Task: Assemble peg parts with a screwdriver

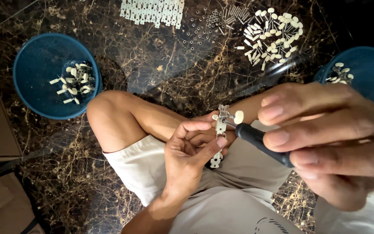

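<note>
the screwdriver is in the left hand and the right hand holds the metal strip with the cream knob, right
Not quite: the hands are swapped. The head view shows the right hand gripping the black-handled screwdriver, while the left hand holds the metal strip with the cream knob.

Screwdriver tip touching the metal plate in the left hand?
Touching. Head view: the screwdriver in the right hand meets the metal plate pinched by the left hand.
</note>
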